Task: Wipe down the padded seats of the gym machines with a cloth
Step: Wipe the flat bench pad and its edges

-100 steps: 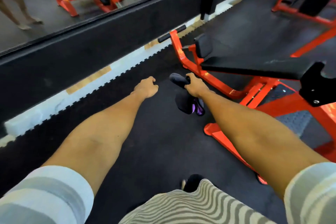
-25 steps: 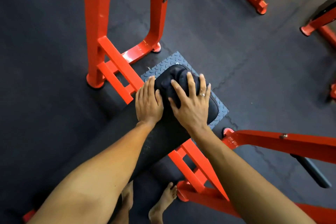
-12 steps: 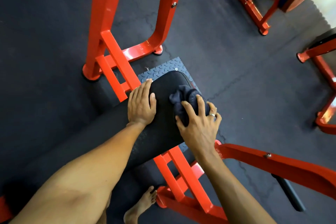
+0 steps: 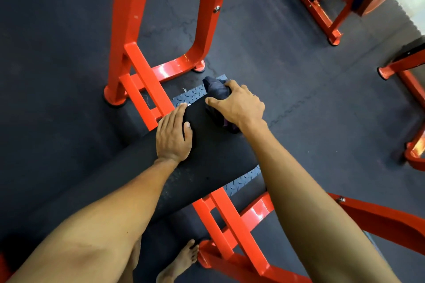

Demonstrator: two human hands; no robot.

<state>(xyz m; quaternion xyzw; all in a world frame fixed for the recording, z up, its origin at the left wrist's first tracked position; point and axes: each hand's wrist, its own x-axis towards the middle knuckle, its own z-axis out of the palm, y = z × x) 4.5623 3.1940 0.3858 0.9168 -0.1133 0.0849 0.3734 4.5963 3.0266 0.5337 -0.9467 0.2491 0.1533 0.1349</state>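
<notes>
While left fingers (image 4: 177,114) lie flat on the seat (image 4: 207,158), right fingers (image 4: 232,84) clutch the cloth (image 4: 217,90).

Your left hand (image 4: 173,138) sits on the bench (image 4: 207,165); your right hand (image 4: 239,105), just right of it, on the cloth (image 4: 216,90) at bench's far end, above footplate (image 4: 190,95).

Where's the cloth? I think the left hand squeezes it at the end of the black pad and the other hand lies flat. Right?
Not quite. In the head view the right hand grips the cloth at the end of the black pad, and the left hand lies flat on it.
</notes>
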